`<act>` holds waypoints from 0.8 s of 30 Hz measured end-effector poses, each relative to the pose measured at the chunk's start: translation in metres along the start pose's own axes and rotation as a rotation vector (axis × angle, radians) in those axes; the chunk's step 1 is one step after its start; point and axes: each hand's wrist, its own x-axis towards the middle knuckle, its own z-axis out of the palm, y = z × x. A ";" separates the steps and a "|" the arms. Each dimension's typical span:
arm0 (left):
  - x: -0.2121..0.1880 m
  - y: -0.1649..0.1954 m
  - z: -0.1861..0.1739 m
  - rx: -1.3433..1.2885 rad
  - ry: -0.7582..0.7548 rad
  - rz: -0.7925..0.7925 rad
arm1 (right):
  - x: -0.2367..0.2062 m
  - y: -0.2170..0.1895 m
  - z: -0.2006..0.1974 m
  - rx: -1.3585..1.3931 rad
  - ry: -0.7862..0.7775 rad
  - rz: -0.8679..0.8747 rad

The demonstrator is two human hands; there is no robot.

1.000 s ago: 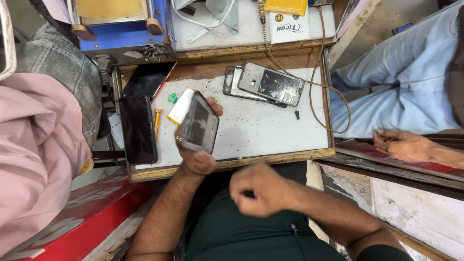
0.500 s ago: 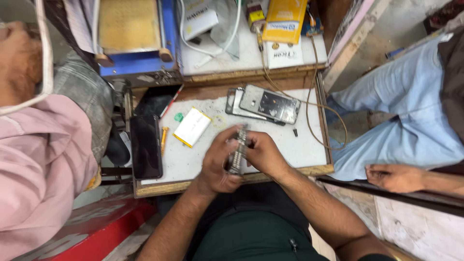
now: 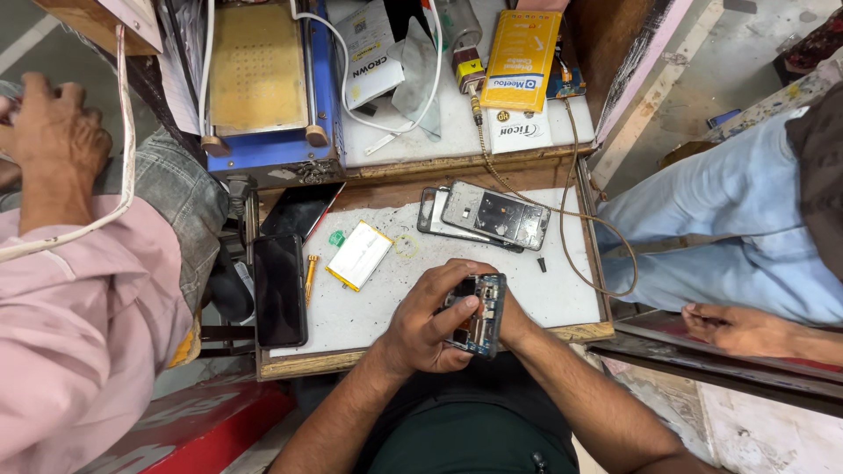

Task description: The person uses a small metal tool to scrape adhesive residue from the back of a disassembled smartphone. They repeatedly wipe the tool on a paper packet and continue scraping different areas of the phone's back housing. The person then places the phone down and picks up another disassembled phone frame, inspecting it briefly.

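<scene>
**Opened phone held in both hands over the bench edge**

The phone (image 3: 479, 312) sits with its back off and its inner parts showing, held just above the near edge of the white bench (image 3: 562, 294). The left hand (image 3: 430, 320) wraps around its left side, fingers curled over the top end and the thumb pressed onto the exposed inside. The right hand (image 3: 509, 320) is mostly hidden behind the phone; it seems to cup the right edge, but how its fingers lie cannot be told.

Just beyond the phone lie stacked phone shells (image 3: 487, 218), tilted, with a thin brown cable (image 3: 606, 254) looping past them. To the left rests a flat battery (image 3: 358, 254), white with a yellow rim, a small green bit (image 3: 336, 238) near it, and an orange screwdriver (image 3: 309, 274) beside a dark screen panel (image 3: 279, 290) at the bench's left side.

Farther back stands a blue heating plate (image 3: 263, 79) and a yellow packet (image 3: 522, 57) on a raised shelf. A person in a pink sleeve (image 3: 79, 325) sits at the left; another in light blue trousers (image 3: 738, 219) sits at the right, a hand (image 3: 733, 329) resting low.
</scene>
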 end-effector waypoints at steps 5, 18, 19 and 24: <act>-0.012 -0.007 -0.004 0.011 0.085 -0.015 | -0.002 0.008 0.000 -0.460 0.166 0.036; -0.003 0.003 0.014 -0.597 0.491 -0.440 | -0.012 0.010 0.015 0.157 0.143 0.218; -0.003 0.004 0.014 -0.600 0.505 -0.456 | -0.013 0.012 0.015 0.172 0.161 0.224; -0.003 0.006 0.015 -0.636 0.529 -0.495 | -0.015 0.020 0.014 0.189 0.226 0.201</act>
